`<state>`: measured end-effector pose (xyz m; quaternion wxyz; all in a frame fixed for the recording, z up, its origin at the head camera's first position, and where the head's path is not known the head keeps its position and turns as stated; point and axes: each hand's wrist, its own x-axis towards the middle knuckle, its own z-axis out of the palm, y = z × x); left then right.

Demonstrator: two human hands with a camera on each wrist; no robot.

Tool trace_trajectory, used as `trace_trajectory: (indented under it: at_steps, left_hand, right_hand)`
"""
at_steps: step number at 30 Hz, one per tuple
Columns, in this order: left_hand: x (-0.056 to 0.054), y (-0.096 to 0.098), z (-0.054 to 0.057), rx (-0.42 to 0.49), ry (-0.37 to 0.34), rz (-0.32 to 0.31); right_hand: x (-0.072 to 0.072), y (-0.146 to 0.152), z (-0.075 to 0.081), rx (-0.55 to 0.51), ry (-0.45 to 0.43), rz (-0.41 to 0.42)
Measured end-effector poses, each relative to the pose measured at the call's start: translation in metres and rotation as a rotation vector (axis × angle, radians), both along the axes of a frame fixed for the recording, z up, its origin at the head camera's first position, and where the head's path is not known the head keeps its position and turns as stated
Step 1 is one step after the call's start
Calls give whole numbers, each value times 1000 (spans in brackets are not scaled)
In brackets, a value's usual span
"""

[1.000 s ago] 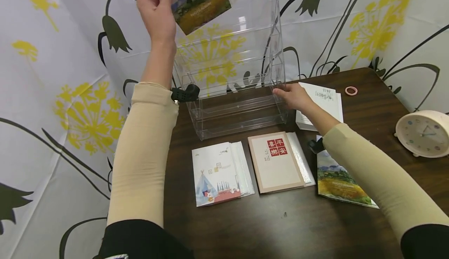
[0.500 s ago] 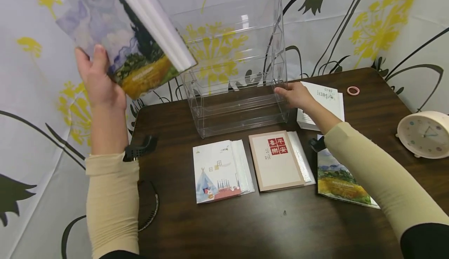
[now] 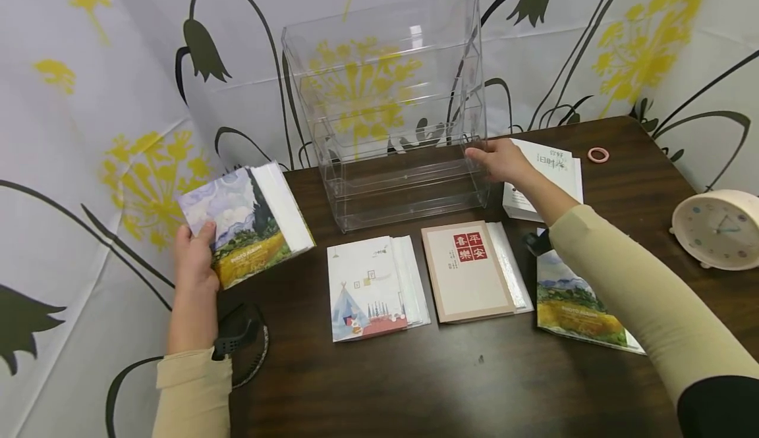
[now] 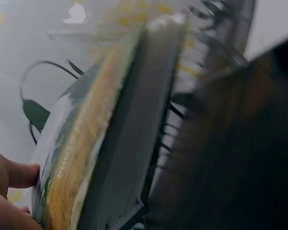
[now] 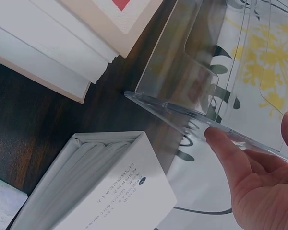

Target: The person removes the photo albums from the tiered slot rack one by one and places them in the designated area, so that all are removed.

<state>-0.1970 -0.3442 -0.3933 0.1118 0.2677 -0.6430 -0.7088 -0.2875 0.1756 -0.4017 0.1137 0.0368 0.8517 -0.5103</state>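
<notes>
My left hand [image 3: 196,263] grips a photo album [image 3: 240,217] by its left edge, thumb on the painted cover of sky, trees and yellow field. It is tilted over the table's left side, its white pages facing right. In the left wrist view, the thumb and fingers press the painted album [image 4: 81,143] from the side. My right hand [image 3: 504,164] holds the right side of a clear acrylic tiered rack [image 3: 409,217]. Up close, a fingertip of the right hand [image 5: 264,182] meets the edge of the transparent side panel [image 5: 177,112], with the thumb opposite.
A tent-print album [image 3: 364,293] and a beige album with red characters [image 3: 468,280] lie before the rack. A second painted album [image 3: 575,306] is partly under my right forearm. Behind it are a white album [image 3: 548,168], a pink ring [image 3: 597,155] and a clock [image 3: 720,227].
My left hand has brought the painted album down and left from above the rack, turning its cover more toward the head camera. The right hand stays on the rack.
</notes>
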Motion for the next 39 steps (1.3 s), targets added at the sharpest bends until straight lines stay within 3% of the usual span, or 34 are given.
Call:
trace_trajectory:
  at_steps: [3, 6, 11, 17, 30, 39]
  left_hand:
    - [-6, -4, -17, -207, -138, -58]
    - [-11, -6, -31, -313, -213, -119]
    - [-16, -10, -49, -387, -277, -196]
    - [-23, -17, -65, -413, -334, -239]
    - [-31, -17, -87, -375, -364, -99]
    - [-33, -20, -91, -378, -368, 24]
  right_hand:
    - [0, 2, -1, 0, -6, -2]
    - [-1, 3, -2, 1, -8, -1]
    - [-2, 2, -4, 5, 1, 9]
    - [-1, 1, -5, 26, 14, 14]
    - [0, 3, -1, 31, 16, 18]
    - [0, 3, -1, 35, 11, 22]
